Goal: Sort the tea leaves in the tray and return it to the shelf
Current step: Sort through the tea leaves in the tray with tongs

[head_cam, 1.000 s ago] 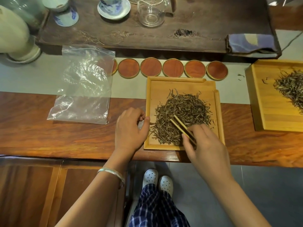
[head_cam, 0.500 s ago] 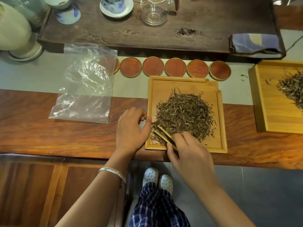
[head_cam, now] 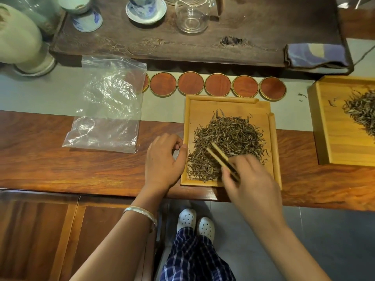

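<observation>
The right hand [head_cam: 250,179] pinches a pair of bamboo tongs [head_cam: 220,158] between thumb and curled fingers, the two slim blades held close together and angled up and to the left, their tips lying on the heap of tea leaves [head_cam: 227,138]. The leaves form a loose brown mound in the middle and near-left part of a pale wooden tray [head_cam: 203,110], which sits at the front of the reddish wooden counter [head_cam: 60,165], its near edge close to the counter's lip. The left hand [head_cam: 162,159] rests on the counter just beside the tray's left rim — fingers loosely curled, thumb tip near the forefinger; whether anything lies between them cannot be told. A silver bangle [head_cam: 142,214] circles that wrist. To the left lies a clear plastic bag [head_cam: 109,106], flat and crinkled. Behind the tray runs a row of round red-brown coasters [head_cam: 218,84], side by side — the leftmost partly under the bag. At the far right stands a second wooden tray [head_cam: 324,126], also bearing tea leaves, well apart from the first.
</observation>
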Available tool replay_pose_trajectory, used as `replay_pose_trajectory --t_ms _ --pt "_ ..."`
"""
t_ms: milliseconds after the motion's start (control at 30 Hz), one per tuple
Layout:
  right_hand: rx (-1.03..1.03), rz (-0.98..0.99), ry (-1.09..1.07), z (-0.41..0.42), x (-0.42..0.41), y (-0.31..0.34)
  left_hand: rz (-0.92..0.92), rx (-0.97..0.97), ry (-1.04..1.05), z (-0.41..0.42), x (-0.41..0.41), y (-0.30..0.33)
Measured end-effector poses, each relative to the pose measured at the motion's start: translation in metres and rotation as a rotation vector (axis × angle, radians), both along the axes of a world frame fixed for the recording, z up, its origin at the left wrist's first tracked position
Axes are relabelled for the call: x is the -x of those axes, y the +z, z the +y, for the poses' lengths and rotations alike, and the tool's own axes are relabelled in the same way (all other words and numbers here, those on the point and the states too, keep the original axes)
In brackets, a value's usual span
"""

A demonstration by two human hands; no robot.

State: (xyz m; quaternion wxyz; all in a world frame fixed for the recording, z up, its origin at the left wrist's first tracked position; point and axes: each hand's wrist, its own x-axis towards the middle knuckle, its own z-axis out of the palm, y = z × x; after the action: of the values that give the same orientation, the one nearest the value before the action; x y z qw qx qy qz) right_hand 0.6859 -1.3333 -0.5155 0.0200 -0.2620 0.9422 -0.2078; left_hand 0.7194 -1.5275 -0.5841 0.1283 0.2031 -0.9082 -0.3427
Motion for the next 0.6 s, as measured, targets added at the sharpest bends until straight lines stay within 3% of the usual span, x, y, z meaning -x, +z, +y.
replay_pose_trajectory --t_ms 300,600 --pt "-0.104 0.077 0.106 -0.029 0.048 0.004 -0.004 0.006 -0.001 0.0 0.001 0.001" --pt "-0.109 0.043 0.128 -0.029 0.031 -0.002 -0.016 0.013 -0.001 -0.001 0.001 -0.002"
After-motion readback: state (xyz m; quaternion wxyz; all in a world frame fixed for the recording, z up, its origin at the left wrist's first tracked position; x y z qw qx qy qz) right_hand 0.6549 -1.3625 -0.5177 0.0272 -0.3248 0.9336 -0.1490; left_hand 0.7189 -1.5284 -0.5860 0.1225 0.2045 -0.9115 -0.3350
